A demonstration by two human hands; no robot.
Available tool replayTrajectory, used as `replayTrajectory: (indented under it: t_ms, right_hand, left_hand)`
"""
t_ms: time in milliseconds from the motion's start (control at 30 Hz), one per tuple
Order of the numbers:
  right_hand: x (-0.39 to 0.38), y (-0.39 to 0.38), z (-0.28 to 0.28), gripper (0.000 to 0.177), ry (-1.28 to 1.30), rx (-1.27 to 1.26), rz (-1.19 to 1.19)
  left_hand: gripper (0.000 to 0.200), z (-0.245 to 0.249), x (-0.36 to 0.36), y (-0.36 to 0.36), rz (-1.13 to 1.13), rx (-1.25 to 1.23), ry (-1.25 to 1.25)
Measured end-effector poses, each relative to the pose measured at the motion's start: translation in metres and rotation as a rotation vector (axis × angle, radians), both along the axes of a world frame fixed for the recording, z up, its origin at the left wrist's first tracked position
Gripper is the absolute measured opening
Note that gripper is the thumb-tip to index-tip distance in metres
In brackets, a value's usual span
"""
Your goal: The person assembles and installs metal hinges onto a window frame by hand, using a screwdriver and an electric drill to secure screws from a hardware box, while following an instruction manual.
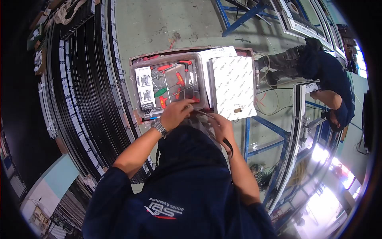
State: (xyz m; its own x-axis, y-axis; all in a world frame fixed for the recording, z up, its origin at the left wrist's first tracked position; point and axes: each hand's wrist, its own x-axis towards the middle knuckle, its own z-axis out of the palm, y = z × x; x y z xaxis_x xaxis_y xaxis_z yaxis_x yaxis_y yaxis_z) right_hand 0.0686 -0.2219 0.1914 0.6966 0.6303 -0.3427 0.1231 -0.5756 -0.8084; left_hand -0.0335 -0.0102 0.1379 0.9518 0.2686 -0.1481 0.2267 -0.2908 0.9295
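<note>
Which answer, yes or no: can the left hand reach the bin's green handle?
Probably yes: the bin is open on top, the green handle looks mostly uncovered, and the left hand is nearby.

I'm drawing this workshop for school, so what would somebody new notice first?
Probably the red-handled tools in the plastic bin, just beyond the left hand. Then the white box right of the bin, and the long black bars on the picture's left.

Can't identify the thin strip [203, 113] in the grip, too small and partly covered. Can't see the near edge of the grey bin [203, 81] under the left hand [176, 114], nor read fine print on the narrow box [145, 88] further left.
</note>
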Motion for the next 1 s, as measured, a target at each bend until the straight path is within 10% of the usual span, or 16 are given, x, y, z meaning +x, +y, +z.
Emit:
replayTrajectory:
  t_ms: [267,600,1000]
  right_hand:
    - [-0.017,-0.047,0.024,0.028,0.359,0.245,-0.348]
    - [-0.021,-0.103,0.032,0.024,0.249,0.307,-0.398]
    - [-0.013,-0.291,0.039,0.025,0.073,0.261,-0.425]
  left_hand:
    - [0.021,-0.017,-0.007,-0.018,0.397,-1.221,0.291]
    - [0.023,0.002,0.033,-0.061,0.546,-1.326,0.349]
    - [0.02,0.039,0.105,-0.2,0.011,-0.959,0.325]
